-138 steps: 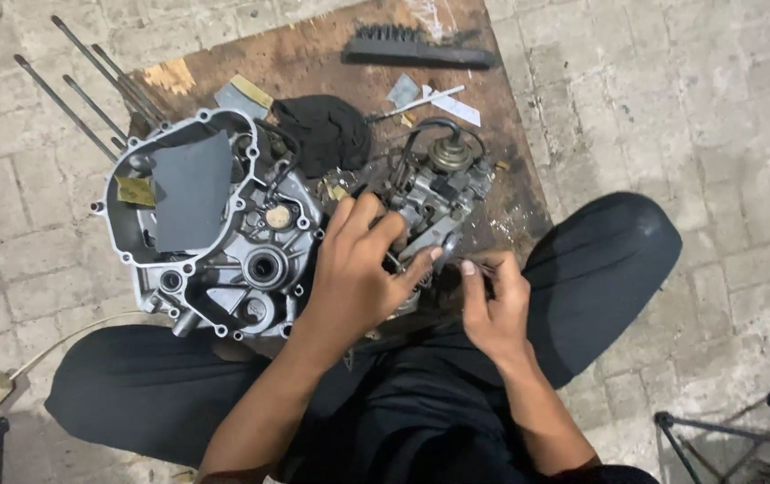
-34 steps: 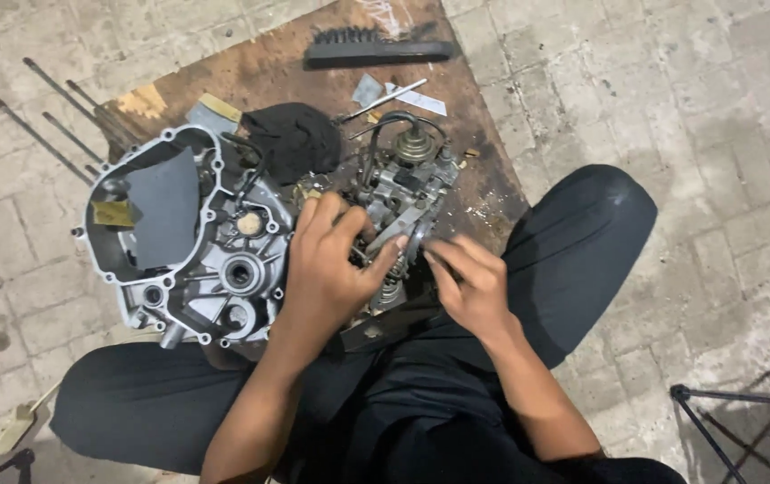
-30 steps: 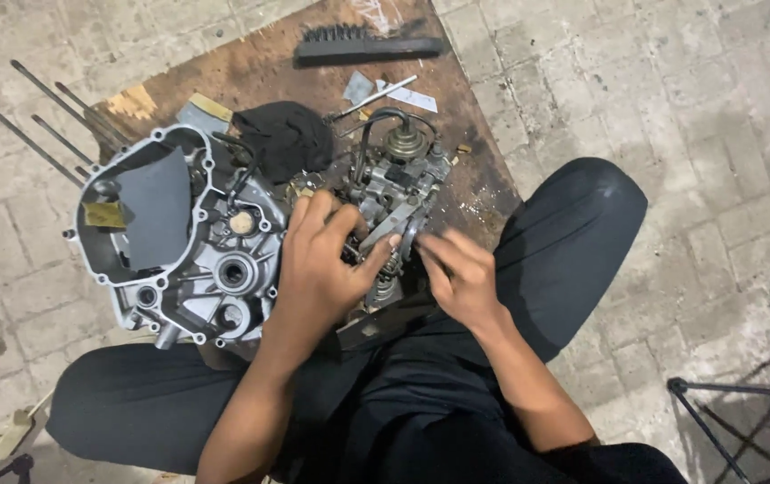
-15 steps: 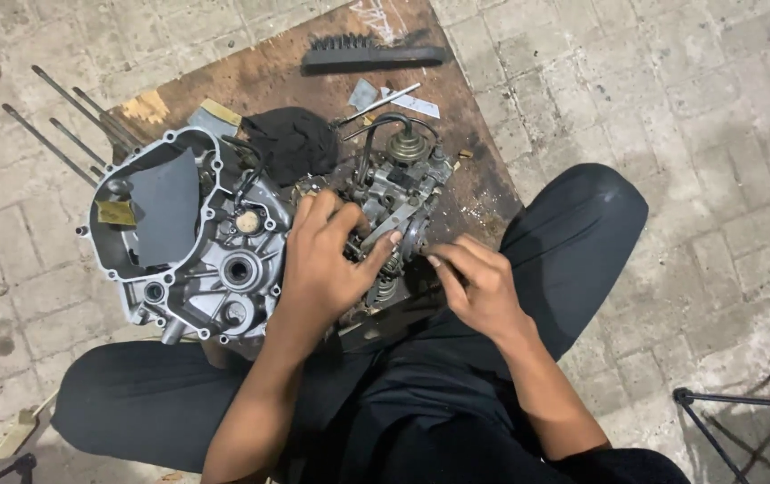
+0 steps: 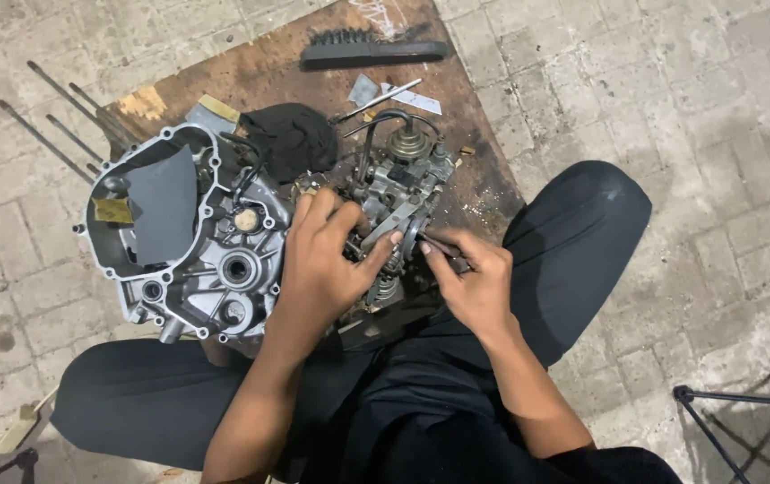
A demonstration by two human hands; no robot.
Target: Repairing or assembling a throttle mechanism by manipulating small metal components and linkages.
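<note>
Sitting cross-legged on the paved floor (image 5: 717, 108), the person worked over a wooden board (image 5: 268, 67) laid in front of the knees. The left hand (image 5: 327, 260) lay closed over the near side of a grimy carburetor (image 5: 398, 179), thumb and fingers wrapped on its body, holding it steady near the board's near right edge. The right hand (image 5: 470, 278) was pinched shut on a thin dark tool (image 5: 439, 242), whose tip met the carburetor just beside the left thumb; what kind of tool it was could not be told. Just left of the carburetor, touching the left wrist's side, lay a grey engine crankcase half (image 5: 188, 242) with a sheet of dark sandpaper (image 5: 165, 202) resting in its hollow. A black rag (image 5: 291, 139) sat behind them, a black brush (image 5: 372, 49) at the board's far edge, and long metal rods (image 5: 53, 121) off the far left corner.
</note>
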